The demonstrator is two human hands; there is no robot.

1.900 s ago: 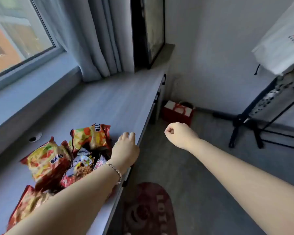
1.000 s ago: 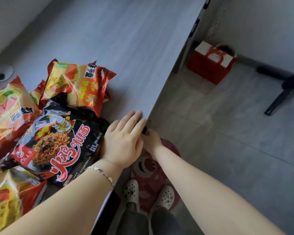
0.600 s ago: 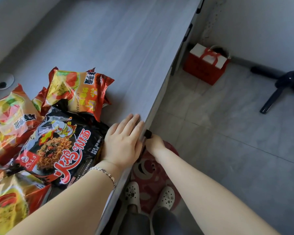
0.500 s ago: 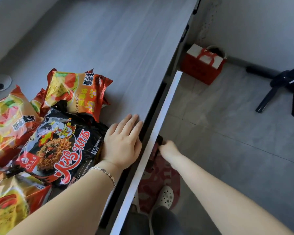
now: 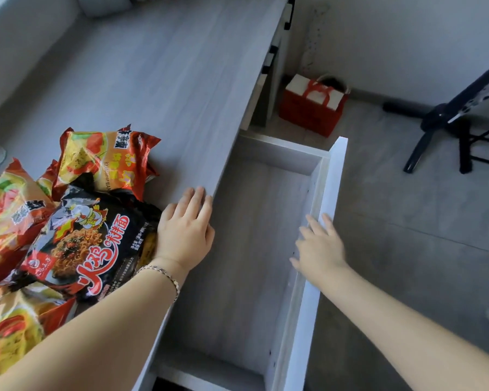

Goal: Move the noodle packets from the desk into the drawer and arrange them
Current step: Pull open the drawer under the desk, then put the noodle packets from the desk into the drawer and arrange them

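In the head view, a grey wood-grain counter (image 5: 153, 80) is seen running from the lower left to the upper right. A heap of crinkly plastic noodle packets is piled on it at about nine o'clock: a black packet with red lettering and a cartoon chicken (image 5: 88, 241) is laid on top, an orange-and-yellow packet (image 5: 108, 159) is set just beyond it at eleven o'clock, and further orange-and-yellow packets (image 5: 9, 218) are spread to its left and below.

The left hand (image 5: 185, 232) is laid flat, palm down, on the counter edge, touching the black packet's right side; its fingers (image 5: 198, 197) are extended together and nothing is gripped. A silver chain bracelet (image 5: 161, 273) is worn on that wrist.

A wide grey-lined drawer with a white front (image 5: 326, 221) is pulled out below the counter edge, and no packets are seen in it. The right hand (image 5: 319, 249) is held over its front panel at three o'clock, fingers (image 5: 312, 222) spread and slightly blurred, with nothing held.

A red gift bag with a white top (image 5: 314, 108) is stood on the grey floor (image 5: 407, 235) at one o'clock.
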